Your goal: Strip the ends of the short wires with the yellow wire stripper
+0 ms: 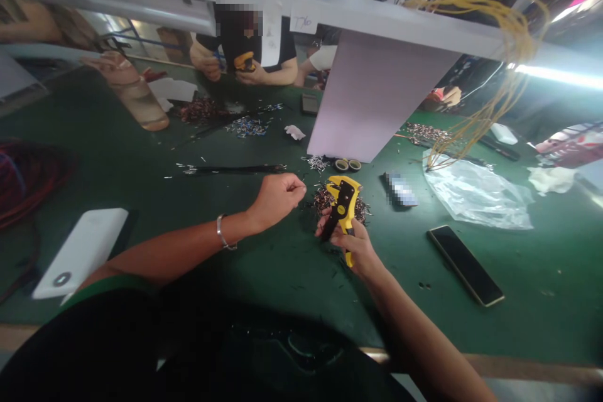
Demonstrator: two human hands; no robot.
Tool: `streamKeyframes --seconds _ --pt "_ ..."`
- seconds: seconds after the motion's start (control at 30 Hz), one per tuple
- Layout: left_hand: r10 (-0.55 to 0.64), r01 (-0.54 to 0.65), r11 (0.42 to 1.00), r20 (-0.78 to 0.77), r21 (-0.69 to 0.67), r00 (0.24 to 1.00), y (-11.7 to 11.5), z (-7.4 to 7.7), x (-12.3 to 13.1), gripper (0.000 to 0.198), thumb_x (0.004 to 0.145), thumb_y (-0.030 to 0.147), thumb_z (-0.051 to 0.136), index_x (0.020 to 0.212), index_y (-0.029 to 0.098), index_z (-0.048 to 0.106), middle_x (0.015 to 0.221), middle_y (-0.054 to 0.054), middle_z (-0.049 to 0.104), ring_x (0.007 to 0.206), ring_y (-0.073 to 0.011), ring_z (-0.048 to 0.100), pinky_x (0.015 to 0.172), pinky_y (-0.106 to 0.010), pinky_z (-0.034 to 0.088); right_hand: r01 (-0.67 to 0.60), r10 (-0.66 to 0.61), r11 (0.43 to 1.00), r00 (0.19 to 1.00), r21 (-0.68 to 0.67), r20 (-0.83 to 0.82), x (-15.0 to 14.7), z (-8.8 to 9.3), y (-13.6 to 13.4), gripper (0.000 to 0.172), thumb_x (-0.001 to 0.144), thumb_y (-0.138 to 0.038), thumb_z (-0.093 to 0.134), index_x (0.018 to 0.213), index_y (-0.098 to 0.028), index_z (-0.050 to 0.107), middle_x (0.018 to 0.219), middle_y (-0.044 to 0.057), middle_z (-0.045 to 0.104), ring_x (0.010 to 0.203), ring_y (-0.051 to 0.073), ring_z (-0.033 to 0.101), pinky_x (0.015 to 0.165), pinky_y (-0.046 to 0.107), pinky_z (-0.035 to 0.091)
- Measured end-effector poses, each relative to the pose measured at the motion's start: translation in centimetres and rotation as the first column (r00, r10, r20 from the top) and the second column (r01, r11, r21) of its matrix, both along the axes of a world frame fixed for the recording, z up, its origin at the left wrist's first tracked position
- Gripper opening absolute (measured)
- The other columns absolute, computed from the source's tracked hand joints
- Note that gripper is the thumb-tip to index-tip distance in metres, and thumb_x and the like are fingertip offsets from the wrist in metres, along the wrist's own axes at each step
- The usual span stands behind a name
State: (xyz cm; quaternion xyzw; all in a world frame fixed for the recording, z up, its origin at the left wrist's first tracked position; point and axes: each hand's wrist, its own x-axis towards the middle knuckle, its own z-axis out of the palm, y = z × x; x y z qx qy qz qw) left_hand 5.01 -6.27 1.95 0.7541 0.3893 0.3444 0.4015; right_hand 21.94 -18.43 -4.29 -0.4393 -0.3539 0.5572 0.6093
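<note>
My right hand (pixel 354 244) is wrapped round the handles of a yellow and black wire stripper (pixel 342 203), whose head points up and away over a small pile of short wire pieces (pixel 326 200) on the green table (pixel 264 264). My left hand (pixel 277 196) hovers just left of the tool's jaws. Its fingers are pinched together on something too small to make out. A metal bracelet sits on my left wrist.
A black phone (pixel 465 265) lies at the right, a clear plastic bag (pixel 475 191) and yellow wires (pixel 494 75) beyond it. A white box (pixel 80 251) lies at the left. Across the table a person's hands hold another yellow tool (pixel 244 63). A white shelf post (pixel 372 97) stands mid-table.
</note>
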Motion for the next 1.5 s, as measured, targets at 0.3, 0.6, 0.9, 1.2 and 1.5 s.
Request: streamKeyframes --seconds 0.3,0.6,0.9,1.2,1.5 --pt "-0.022 0.021 0.999 0.035 0.030 0.999 0.4 -0.8 2.5 0.014 0.076 0.020 0.055 0.066 0.017 0.064 0.051 0.003 0.059 0.052 -0.0095 0.052 0.054 -0.024 0.041 0.007 -0.006 1.000 1.000 -0.003 0.025 -0.1 -0.4 0.2 0.051 0.056 -0.016 0.065 0.106 -0.020 0.064 0.088 0.004 0.070 0.078 0.024 0.065 0.079 0.043 0.052" --pt "-0.110 0.110 0.994 0.021 0.024 0.994 -0.6 -1.6 2.7 0.016 0.080 0.020 0.053 0.076 0.016 0.068 0.058 0.001 0.064 0.057 -0.0108 0.056 0.056 -0.024 0.042 -0.001 0.001 1.000 1.000 -0.005 0.019 0.0 -0.5 0.1 0.048 0.058 -0.014 0.066 0.105 -0.019 0.065 0.086 0.003 0.070 0.076 0.022 0.066 0.076 0.038 0.050" --pt "-0.139 0.141 0.987 0.034 -0.075 0.990 -0.9 -1.2 2.2 0.016 0.079 0.021 0.054 0.071 0.017 0.067 0.051 0.003 0.061 0.049 -0.0086 0.051 0.052 -0.023 0.041 0.015 -0.013 0.999 0.999 -0.031 0.038 0.0 -0.2 0.0 0.048 0.057 -0.018 0.068 0.104 -0.020 0.065 0.087 0.004 0.070 0.075 0.023 0.065 0.077 0.041 0.051" --pt "-0.139 0.142 0.986 0.033 -0.086 0.990 -0.6 -1.1 2.1 0.016 0.078 0.021 0.054 0.069 0.018 0.066 0.051 0.002 0.062 0.049 -0.0087 0.052 0.051 -0.024 0.041 0.021 -0.020 0.999 0.999 -0.030 0.036 0.0 0.1 -0.1 0.046 0.058 -0.018 0.068 0.104 -0.020 0.065 0.088 0.004 0.070 0.076 0.023 0.065 0.078 0.042 0.052" --pt "-0.127 0.129 0.987 0.022 -0.092 0.992 -0.6 -1.1 2.1 0.016 0.077 0.022 0.055 0.067 0.018 0.066 0.051 0.002 0.062 0.047 -0.0084 0.050 0.049 -0.023 0.039 0.022 -0.021 0.999 0.999 -0.032 0.045 0.0 0.4 0.0 0.046 0.058 -0.018 0.067 0.104 -0.021 0.064 0.088 0.004 0.071 0.076 0.023 0.066 0.079 0.042 0.051"
